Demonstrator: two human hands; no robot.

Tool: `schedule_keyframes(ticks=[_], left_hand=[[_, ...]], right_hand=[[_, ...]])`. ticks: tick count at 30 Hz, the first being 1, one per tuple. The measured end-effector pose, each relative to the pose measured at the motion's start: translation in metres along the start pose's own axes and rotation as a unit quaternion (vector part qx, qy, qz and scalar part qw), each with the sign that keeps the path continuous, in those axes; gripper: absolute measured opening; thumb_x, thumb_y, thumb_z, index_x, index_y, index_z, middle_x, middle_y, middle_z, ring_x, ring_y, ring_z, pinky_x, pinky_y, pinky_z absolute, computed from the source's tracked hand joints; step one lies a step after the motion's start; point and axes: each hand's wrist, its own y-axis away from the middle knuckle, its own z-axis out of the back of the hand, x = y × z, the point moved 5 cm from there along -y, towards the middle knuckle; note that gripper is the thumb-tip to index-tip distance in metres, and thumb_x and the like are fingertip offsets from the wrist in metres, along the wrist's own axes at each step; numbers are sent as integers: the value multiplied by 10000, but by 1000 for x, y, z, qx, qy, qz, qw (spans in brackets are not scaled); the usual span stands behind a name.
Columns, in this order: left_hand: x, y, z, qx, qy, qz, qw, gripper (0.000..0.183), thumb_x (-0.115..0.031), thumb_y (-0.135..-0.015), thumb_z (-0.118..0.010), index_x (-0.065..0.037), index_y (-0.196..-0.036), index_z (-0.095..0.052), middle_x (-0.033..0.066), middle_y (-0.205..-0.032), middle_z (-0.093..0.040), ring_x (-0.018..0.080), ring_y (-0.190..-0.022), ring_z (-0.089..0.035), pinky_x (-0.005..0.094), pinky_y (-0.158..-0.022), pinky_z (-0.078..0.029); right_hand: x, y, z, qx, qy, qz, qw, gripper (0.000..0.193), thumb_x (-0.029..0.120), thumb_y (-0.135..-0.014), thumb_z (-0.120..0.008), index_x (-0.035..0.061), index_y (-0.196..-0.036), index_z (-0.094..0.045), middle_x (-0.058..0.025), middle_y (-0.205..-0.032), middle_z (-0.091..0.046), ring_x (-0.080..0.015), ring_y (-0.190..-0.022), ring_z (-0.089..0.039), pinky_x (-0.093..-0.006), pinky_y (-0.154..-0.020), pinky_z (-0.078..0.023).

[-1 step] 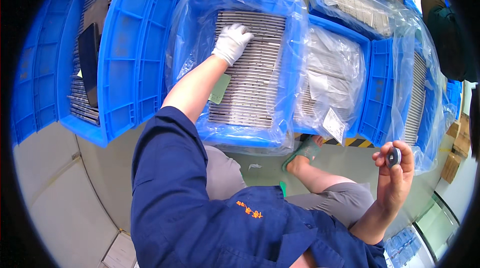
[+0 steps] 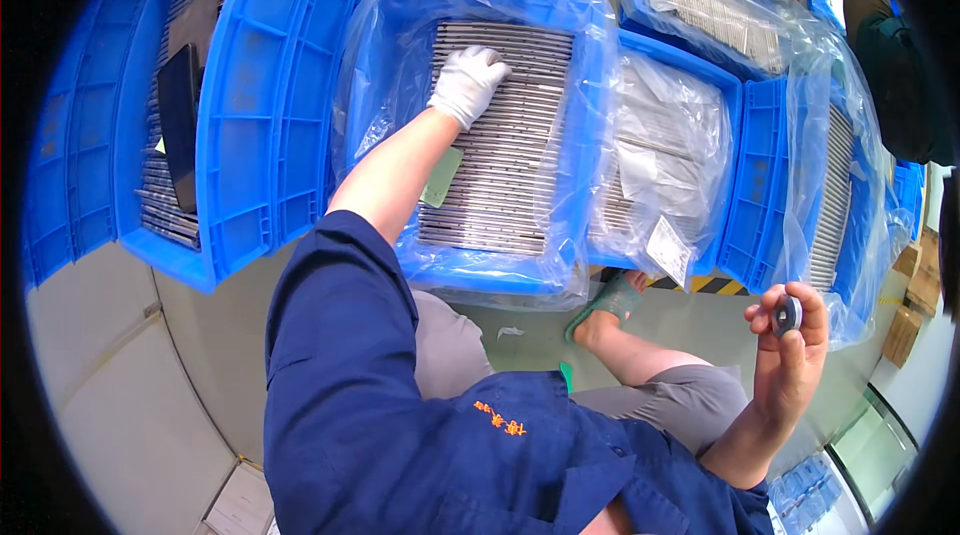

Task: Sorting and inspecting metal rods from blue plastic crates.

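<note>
My left hand [image 2: 466,87], in a white glove, rests on a stack of slim metal rods [image 2: 490,175] in a plastic-lined blue crate [image 2: 480,275]. Its fingers curl down onto the rods, and their tips are hidden. A light green card [image 2: 440,177] lies by the rods' left ends, just below my wrist. Off to the right, my bare right hand [image 2: 790,365] pinches a small dark metal ring [image 2: 787,316] with a hole through it, held up between thumb and fingers.
Left stands a blue crate [image 2: 235,135] of rods with a black flat object [image 2: 178,125] on top. On the right are a crate with plastic-wrapped rods [image 2: 665,155] and other lined crates. A person's dark sleeve [image 2: 900,85] shows far right. Wooden blocks [image 2: 902,335] lie below.
My gloved left hand has shifted very slightly to the right over the rods. My right hand and the ring stay as they were.
</note>
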Motion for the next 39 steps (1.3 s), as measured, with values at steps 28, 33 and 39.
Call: schedule_keyframes(ticks=[28, 33, 39], left_hand=[[74, -1, 63, 39, 262, 371, 890, 515, -263, -805, -559, 4, -1217, -403, 147, -1227, -437, 221, -1119, -423, 297, -945, -307], [-51, -60, 123, 51, 212, 205, 954, 499, -251, -772, -594, 17, -1167, -450, 163, -1175, -473, 247, -1107, -437, 310, -945, -311], [-244, -155, 138, 96, 266, -13, 959, 508, -232, -709, -626, -18, -1146, -478, 154, -1141, -498, 227, -1053, -482, 285, -902, -348]], right_hand=[[20, 57, -34, 122, 5, 69, 990, 293, 157, -723, -629, 13, -963, -541, -74, -835, -593, -131, -757, -576, -259, -695, -460], [30, 83, -32, 176, 43, 141, 973, 293, 154, -740, -628, 18, -979, -528, -76, -844, -565, -161, -763, -567, -274, -700, -458], [44, 100, -8, 118, 4, 282, 952, 232, 128, -685, -635, 15, -853, -522, -110, -758, -549, -253, -710, -549, -328, -643, -435]])
